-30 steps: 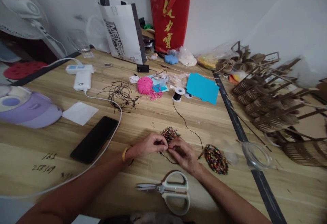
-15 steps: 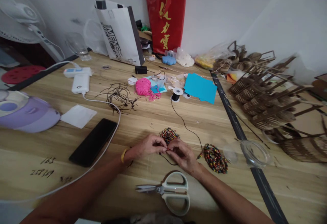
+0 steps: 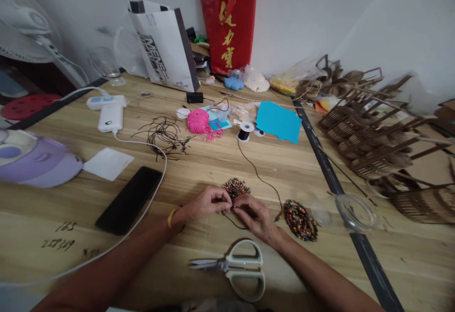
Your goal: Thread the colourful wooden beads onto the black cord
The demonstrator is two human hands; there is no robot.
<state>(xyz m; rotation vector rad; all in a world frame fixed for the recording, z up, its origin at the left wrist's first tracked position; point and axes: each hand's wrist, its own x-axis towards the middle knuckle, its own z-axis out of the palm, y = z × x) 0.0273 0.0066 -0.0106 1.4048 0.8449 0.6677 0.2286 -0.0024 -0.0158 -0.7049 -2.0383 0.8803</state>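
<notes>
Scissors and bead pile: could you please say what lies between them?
Between scissors and bead pile, the head view shows the left hand, right hand and black cord.

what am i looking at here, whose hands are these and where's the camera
No machine here: these are a person's bare left hand and right hand, seen from a camera worn on the head. Their fingertips come together beside a small pile of multicoloured round beads, near a thin black cord; anything pinched is too small to make out. On the light wooden table lie pale-handled metal scissors, a coiled multicoloured bead string, a bright pink yarn ball and a black phone.
</notes>
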